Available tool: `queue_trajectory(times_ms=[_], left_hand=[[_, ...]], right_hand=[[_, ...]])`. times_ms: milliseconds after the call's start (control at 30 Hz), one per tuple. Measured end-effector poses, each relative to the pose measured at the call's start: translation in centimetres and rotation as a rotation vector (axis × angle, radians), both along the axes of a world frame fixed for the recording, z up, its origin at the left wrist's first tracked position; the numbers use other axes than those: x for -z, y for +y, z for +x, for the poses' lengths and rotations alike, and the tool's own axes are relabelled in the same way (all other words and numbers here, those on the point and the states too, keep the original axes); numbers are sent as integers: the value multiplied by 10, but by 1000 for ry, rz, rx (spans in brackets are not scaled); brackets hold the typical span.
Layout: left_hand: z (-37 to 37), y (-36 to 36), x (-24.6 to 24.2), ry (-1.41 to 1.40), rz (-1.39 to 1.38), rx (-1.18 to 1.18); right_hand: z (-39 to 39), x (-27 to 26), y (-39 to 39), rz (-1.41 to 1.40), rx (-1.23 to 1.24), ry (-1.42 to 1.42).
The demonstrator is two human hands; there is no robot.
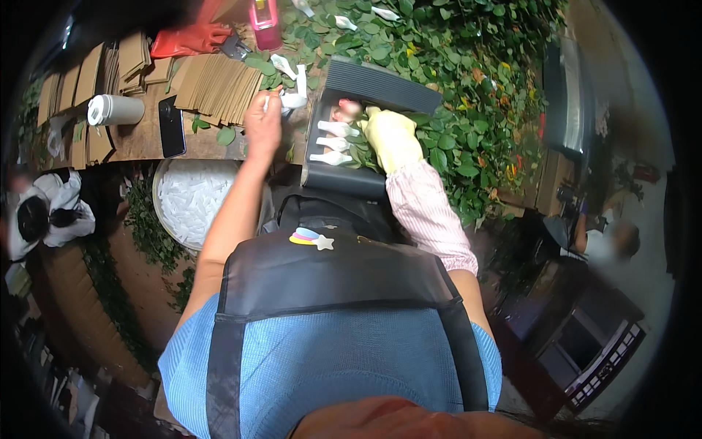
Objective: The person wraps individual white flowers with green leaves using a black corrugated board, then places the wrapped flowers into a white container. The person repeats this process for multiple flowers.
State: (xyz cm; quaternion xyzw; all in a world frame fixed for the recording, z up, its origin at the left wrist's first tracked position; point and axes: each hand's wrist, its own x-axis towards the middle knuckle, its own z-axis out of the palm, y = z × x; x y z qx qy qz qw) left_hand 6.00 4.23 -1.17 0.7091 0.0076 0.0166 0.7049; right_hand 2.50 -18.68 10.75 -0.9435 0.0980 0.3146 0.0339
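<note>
My bare left hand [264, 126] is at the table's edge, its fingertips pinched on a small white sleeve that they partly hide. Just right of those fingers lie several white-sleeved flower buds [294, 101]. In a yellow glove, my right hand [394, 138] is closed around the stem end of a pink rose [346, 110], whose blurred head points left. That rose is inside a black ridged tray [378, 82]. Below it in the tray, three white-sleeved buds [337, 144] lie in a row, heads to the left, with green leaves beside them.
Leafy stems [455, 82] are heaped behind and right of the tray. Stacked cardboard pieces [216, 90], a phone [172, 127], a white cup [116, 110], a red glove [192, 39] and a pink bottle [265, 24] occupy the table. A tub of white sleeves [192, 200] stands below. People are at both sides.
</note>
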Motion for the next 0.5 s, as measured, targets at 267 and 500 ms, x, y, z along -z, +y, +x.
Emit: queue_trajectory(times_ms=[267, 500], left_hand=[[-16, -21, -39, -36, 760, 539], [-29, -9, -16, 132, 348, 426]], right_hand=[[-6, -5, -3, 133, -28, -24], [-17, 20, 2, 69, -118, -217]])
